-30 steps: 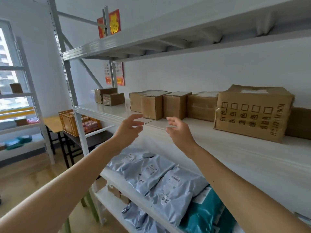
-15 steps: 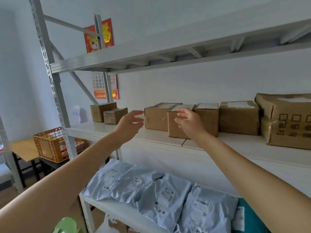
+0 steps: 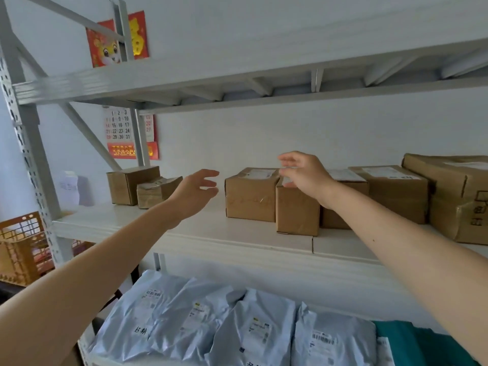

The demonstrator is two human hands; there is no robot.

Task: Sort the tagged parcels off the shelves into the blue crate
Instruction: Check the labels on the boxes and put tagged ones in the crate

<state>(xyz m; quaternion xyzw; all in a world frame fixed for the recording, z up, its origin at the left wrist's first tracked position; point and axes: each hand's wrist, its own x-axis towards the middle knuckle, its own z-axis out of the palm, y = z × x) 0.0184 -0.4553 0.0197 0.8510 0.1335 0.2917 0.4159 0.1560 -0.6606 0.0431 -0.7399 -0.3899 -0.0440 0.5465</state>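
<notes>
A row of brown cardboard parcels stands on the white middle shelf (image 3: 184, 233). My right hand (image 3: 303, 175) hovers with fingers spread over the top of a small front box (image 3: 295, 212), which sits beside a labelled box (image 3: 250, 196). My left hand (image 3: 196, 192) is open in the air just left of that labelled box, touching nothing. More labelled boxes (image 3: 396, 194) continue to the right. Grey mailer bags (image 3: 253, 328) with labels lie on the shelf below. The blue crate is not in view.
Two small boxes (image 3: 142, 187) stand at the shelf's left end. A big printed carton (image 3: 459, 196) is at the far right. An upper shelf (image 3: 237, 83) hangs overhead. An orange crate (image 3: 21, 247) sits left of the rack post (image 3: 31, 159). A teal bag (image 3: 422, 344) lies bottom right.
Both hands have reached further in toward the row of boxes, the right one rising over the small front box. The view has moved closer and turned right.
</notes>
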